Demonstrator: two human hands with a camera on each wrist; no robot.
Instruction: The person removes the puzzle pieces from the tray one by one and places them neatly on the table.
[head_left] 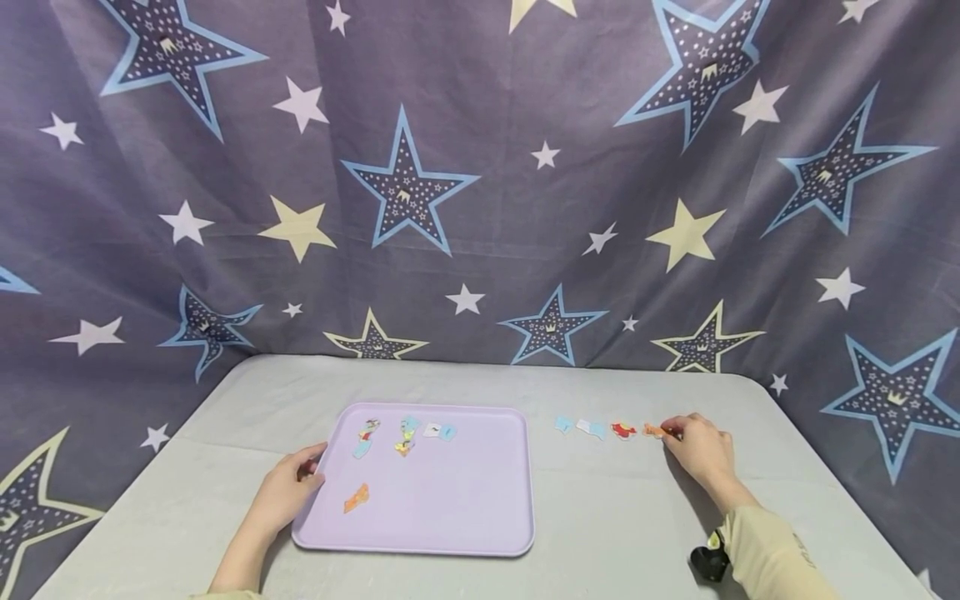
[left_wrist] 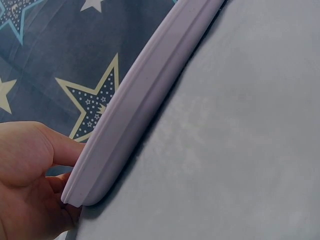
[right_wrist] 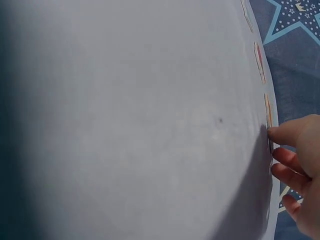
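A shallow lilac tray lies on the table, several small flat picture pieces on it. My left hand grips its left rim; in the left wrist view, the thumb and the curled fingers of that hand meet the tray's edge. To the tray's right, a row of cutouts holds a light blue piece, a white-and-blue piece, a red piece and an orange piece. At the row's right end, my right hand pinches the orange piece, its fingertips partly covering it.
On the tray are an orange piece, a tall red-and-blue piece, a yellow-and-blue piece and a white-and-blue piece. A star-patterned curtain hangs behind the pale grey table.
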